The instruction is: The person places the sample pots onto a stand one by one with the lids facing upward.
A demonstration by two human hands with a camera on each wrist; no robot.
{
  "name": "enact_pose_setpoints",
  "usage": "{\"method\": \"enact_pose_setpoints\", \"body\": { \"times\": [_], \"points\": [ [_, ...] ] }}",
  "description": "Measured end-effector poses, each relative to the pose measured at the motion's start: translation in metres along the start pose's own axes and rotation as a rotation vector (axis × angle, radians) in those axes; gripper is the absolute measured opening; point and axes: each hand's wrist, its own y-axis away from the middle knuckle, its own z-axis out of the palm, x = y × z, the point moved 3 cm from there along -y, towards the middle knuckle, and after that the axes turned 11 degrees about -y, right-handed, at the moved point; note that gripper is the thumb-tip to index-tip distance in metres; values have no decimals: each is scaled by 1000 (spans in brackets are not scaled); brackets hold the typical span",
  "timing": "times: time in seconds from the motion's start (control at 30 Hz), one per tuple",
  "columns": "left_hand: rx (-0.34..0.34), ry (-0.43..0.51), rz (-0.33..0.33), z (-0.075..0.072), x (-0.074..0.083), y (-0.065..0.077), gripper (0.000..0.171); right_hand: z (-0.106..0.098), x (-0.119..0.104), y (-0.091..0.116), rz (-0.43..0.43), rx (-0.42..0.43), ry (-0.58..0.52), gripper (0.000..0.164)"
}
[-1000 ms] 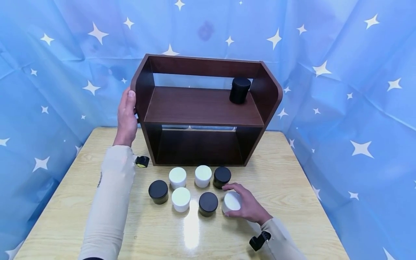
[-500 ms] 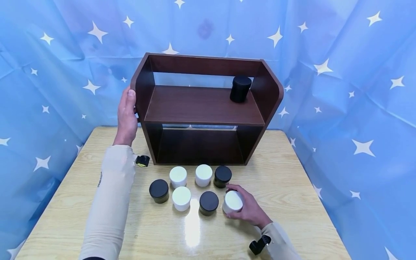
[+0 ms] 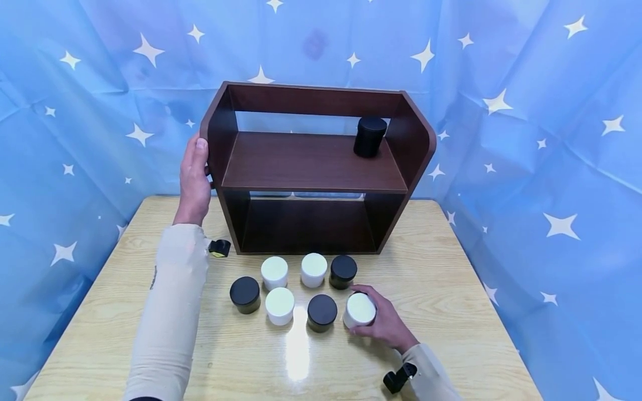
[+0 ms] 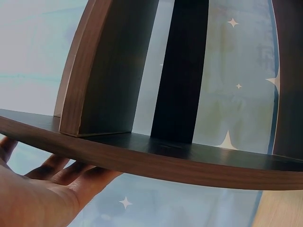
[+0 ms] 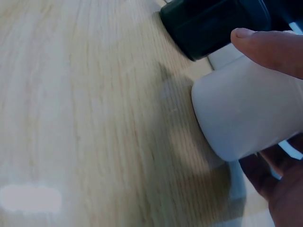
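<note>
My left hand point(image 3: 194, 181) rests along the outer left side of a dark brown two-tier wooden shelf point(image 3: 316, 164). In the left wrist view its fingers point(image 4: 90, 179) lie against the outer face of the side panel point(image 4: 189, 172). My right hand point(image 3: 383, 320) grips a white round jar point(image 3: 360, 309), thumb on the near side and fingers around the far side. The right wrist view shows the thumb point(image 5: 270, 47) along the white jar's wall, its base close over the table. A black jar point(image 3: 322, 312) stands just left of it, another black jar point(image 3: 343, 271) behind.
More jars stand left of these: white ones point(image 3: 274, 273) point(image 3: 314, 270) point(image 3: 280, 305) and a black one point(image 3: 244, 294). A dark jar point(image 3: 370, 136) sits at the right end of the upper shelf. A blue star-patterned curtain point(image 3: 526, 139) surrounds the wooden table point(image 3: 451, 312).
The white jar in my right hand has shifted slightly to the right, and the fingers have closed around it. My left hand stays at the shelf's side.
</note>
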Motion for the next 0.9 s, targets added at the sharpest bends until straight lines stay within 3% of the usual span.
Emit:
{"method": "enact_pose_setpoints", "body": {
  "times": [0.27,0.57,0.9],
  "points": [
    [-14,-2,-18,-1,0,0,47,-2,1,-1,22,19,-6,76],
    [-16,12,-19,0,1,-1,47,-4,1,0,-3,24,30,80],
    [-38,-2,-29,0,22,13,47,-2,1,1,7,28,18,74]
  ]
}}
